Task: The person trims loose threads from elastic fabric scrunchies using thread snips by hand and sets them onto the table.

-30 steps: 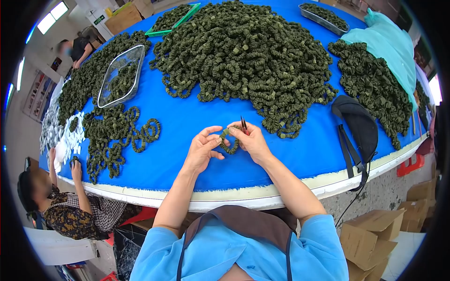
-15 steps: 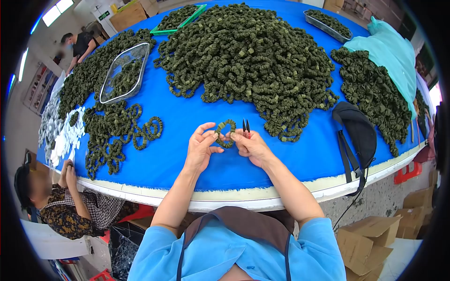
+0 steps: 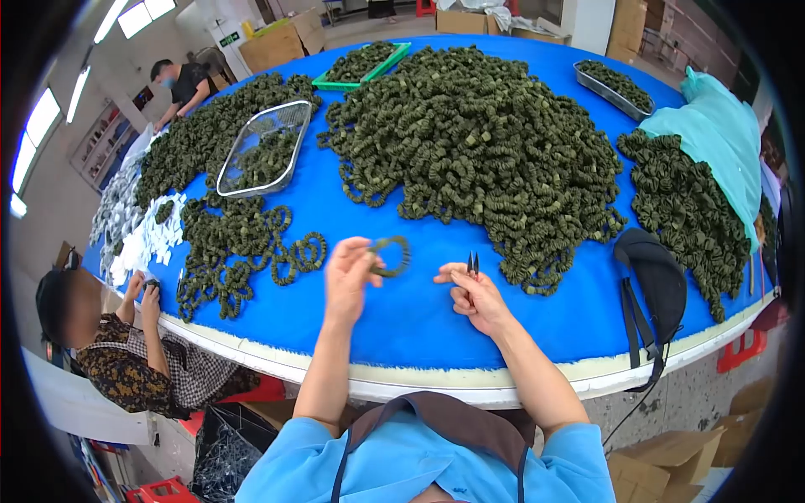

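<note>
My left hand (image 3: pixel 345 281) is closed on one dark green scrunchie (image 3: pixel 407 255), a gathered fabric ring held up above the blue table cover (image 3: pixel 402 323). The scrunchie looks slightly blurred. My right hand (image 3: pixel 480 300) is curled around a pair of small snips, whose dark pointed blades (image 3: pixel 474 264) stick up past the fingers; the handle is mostly hidden in the palm. A gap separates the two hands. Beyond them rises a big heap of similar scrunchies (image 3: pixel 470 142), and a smaller loose group (image 3: pixel 222 251) lies to the left.
A wire basket (image 3: pixel 221 183) and a green tray (image 3: pixel 331 85) hold more scrunchies. White pieces (image 3: pixel 151 239) lie at left. A black bag (image 3: pixel 654 272) sits at right near another pile (image 3: pixel 679 201). One person (image 3: pixel 126 352) works at the left edge, another (image 3: pixel 189 88) farther back.
My hands have moved apart. The scrunchie has left my right hand's fingers and goes left with my left hand. The snips remain in my right hand. The view has shifted.
</note>
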Tool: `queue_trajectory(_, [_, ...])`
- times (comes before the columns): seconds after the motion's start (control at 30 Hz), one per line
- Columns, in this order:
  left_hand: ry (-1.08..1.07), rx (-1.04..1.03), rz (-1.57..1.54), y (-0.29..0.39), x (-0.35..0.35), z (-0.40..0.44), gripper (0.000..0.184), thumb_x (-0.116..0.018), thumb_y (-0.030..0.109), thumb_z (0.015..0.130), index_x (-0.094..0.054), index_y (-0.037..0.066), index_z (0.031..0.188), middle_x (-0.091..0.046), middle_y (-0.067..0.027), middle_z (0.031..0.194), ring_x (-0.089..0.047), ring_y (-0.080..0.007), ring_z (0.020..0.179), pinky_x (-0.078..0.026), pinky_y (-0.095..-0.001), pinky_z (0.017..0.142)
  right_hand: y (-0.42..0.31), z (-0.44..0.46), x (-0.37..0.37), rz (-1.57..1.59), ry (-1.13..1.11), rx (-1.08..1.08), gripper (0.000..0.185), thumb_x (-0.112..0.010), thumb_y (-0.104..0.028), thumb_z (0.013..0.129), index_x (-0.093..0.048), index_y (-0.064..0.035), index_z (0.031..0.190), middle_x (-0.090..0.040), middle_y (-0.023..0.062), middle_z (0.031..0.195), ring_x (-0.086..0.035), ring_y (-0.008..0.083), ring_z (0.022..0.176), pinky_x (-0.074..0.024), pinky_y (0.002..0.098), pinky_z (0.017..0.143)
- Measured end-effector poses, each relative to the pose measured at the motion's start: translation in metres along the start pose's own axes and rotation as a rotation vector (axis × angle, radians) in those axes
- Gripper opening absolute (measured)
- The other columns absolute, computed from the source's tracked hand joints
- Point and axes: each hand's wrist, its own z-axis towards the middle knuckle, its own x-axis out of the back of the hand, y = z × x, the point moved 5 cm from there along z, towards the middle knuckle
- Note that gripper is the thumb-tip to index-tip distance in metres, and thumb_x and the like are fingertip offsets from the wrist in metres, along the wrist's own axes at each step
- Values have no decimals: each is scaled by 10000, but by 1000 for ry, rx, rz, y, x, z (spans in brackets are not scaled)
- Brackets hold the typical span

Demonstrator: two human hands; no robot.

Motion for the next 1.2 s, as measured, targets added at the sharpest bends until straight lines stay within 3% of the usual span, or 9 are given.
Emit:
queue_trajectory(0.13, [352, -273, 427, 49, 70, 4, 224, -568, -38, 869, -575, 59, 1071, -626, -92, 913, -594, -125, 717, -498, -203, 480, -8, -4, 5, -166, 120, 122, 229, -584, -127, 928, -566, -43, 1140, -607, 85, 931, -396, 59, 517, -299, 186, 426])
queue_trajectory(0.2, [457, -458, 1414, 67, 82, -1, 195, -605, 37, 838, -609, 66, 1030, -605, -86, 1029, -539, -244, 950, -489, -336, 776, -7, -1, 9, -299, 151, 226, 234, -590, -121, 919, -568, -44, 1139, -604, 78, 927, -406, 69, 526, -315, 193, 442])
queue_trajectory(0.3, [325, -574, 1435, 60, 78, 18, 247, -638, 82, 803, -613, 77, 1049, -590, -96, 1094, -487, -291, 1049, -421, -366, 902, -10, 3, 11, -707, 260, 526, 251, -610, -103, 892, -575, -47, 1134, -592, 58, 917, -439, 102, 552, -363, 214, 490])
queue_trajectory(0.4, [70, -490, 1256, 32, 46, 58, 244, -639, 130, 813, -616, 83, 1052, -594, -108, 1091, -501, -283, 1048, -420, -371, 908, -20, -8, 1, -1082, 313, 611, 271, -624, -88, 868, -582, -47, 1133, -586, 55, 936, -470, 137, 621, -399, 237, 565])
queue_trajectory(0.47, [93, -462, 1229, 13, 29, 87, 265, -650, 129, 816, -605, 67, 1069, -601, -108, 1069, -526, -282, 1016, -443, -383, 873, -27, -14, -9, -1455, 365, 698, 292, -637, -73, 844, -589, -47, 1131, -581, 52, 955, -502, 172, 689, -435, 260, 640])
queue_trajectory(0.67, [184, -217, 1286, -29, 12, 142, 276, -682, 92, 807, -594, 35, 1063, -633, -85, 988, -600, -230, 861, -490, -338, 761, -29, -14, -1, -1684, 337, 817, 341, -650, -77, 805, -578, -51, 1137, -547, 75, 994, -506, 246, 844, -417, 335, 782])
queue_trajectory(0.9, [-5, 77, 556, -26, -1, 60, 282, -676, 50, 836, -567, 28, 1095, -643, -84, 900, -619, -160, 750, -513, -271, 589, -34, -16, -13, -1447, 342, 854, 302, -665, -71, 830, -606, -57, 1126, -560, 75, 1078, -518, 208, 925, -432, 299, 821])
queue_trajectory(0.97, [-112, 212, 214, -26, -22, 27, 291, -666, 37, 849, -561, 32, 1120, -643, -87, 883, -618, -139, 744, -508, -239, 530, -32, -11, -6, -900, 330, 662, 245, -621, -60, 882, -610, -55, 1126, -593, 61, 1025, -541, 141, 862, -442, 242, 745])
queue_trajectory(1.2, [-278, 339, 158, -34, -74, -24, 302, -651, 38, 869, -559, 33, 1157, -646, -86, 883, -624, -137, 749, -471, -198, 434, -18, -5, 8, -630, 98, 438, 255, -563, -40, 921, -577, -44, 1176, -619, 28, 889, -546, 88, 778, -434, 192, 691])
